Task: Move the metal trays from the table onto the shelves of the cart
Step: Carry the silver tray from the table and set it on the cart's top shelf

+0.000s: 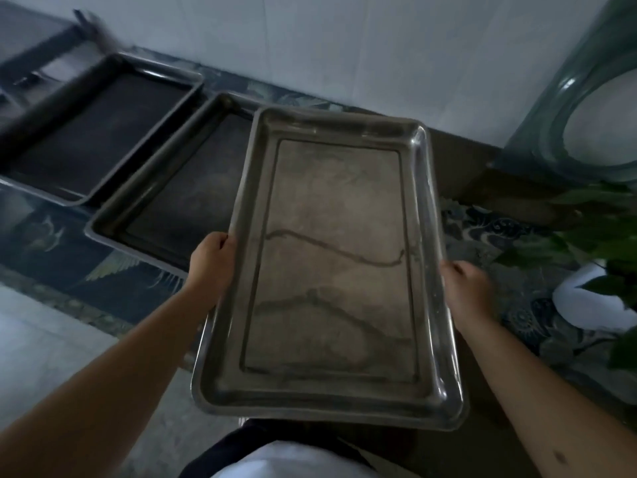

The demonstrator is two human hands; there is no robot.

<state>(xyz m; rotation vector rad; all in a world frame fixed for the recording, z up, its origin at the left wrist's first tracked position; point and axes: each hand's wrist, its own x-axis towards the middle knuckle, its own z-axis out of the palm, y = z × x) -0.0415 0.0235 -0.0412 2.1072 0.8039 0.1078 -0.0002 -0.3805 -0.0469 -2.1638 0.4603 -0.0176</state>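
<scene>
While left hand (212,258) and right hand (465,288) grip its long rims, the metal tray (327,270) holds only dried stains

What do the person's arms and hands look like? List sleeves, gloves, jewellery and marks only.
Both forearms are bare as far as the frame shows: no sleeves in view. The left hand and right hand wear no gloves, and no rings, watch or bracelets show. The right forearm has one small dark mark near the frame's lower edge. The fingers are partly hidden and slightly blurred, so nails cannot be judged.
</scene>
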